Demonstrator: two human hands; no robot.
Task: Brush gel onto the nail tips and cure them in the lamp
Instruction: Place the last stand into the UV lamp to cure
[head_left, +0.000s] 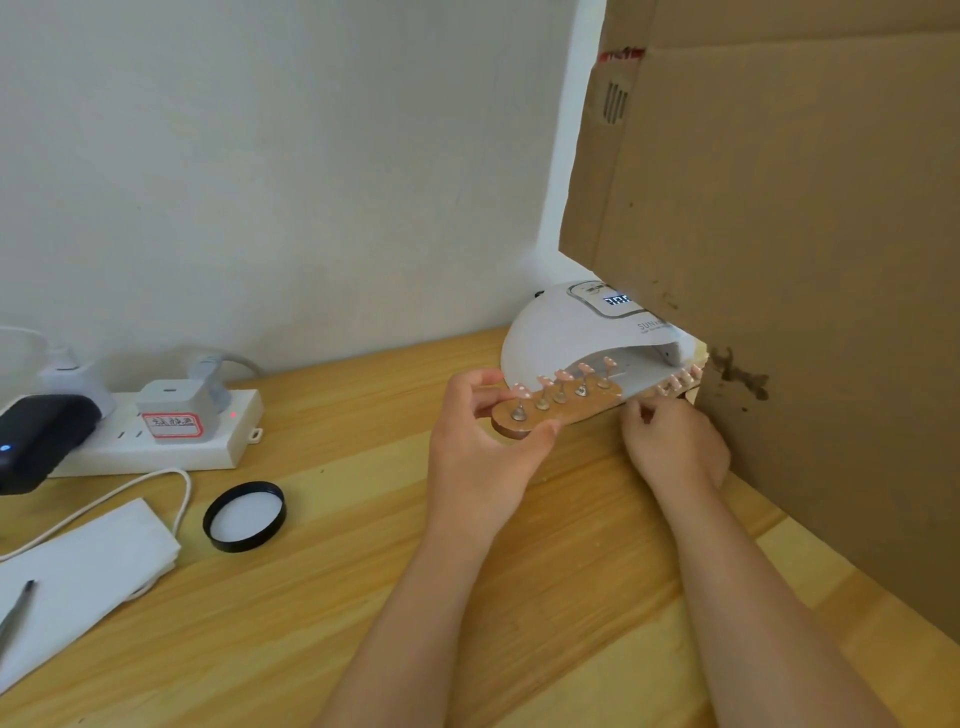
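Note:
My left hand (483, 441) grips a brown wooden holder (558, 410) that carries several pink nail tips (558, 375) on short metal stands. It is held just in front of the mouth of the white curing lamp (556, 332), whose display is lit. My right hand (675, 441) is at the lamp's right side with curled fingers, holding the near end of a second holder with nail tips (680, 378) that lies partly inside the lamp.
A tall cardboard sheet (779, 260) stands to the right and covers part of the lamp. On the wooden table (363, 597) lie a black jar lid (244, 515), white tissue (78, 577), a white cable, a power strip (171, 436) with chargers and a black device.

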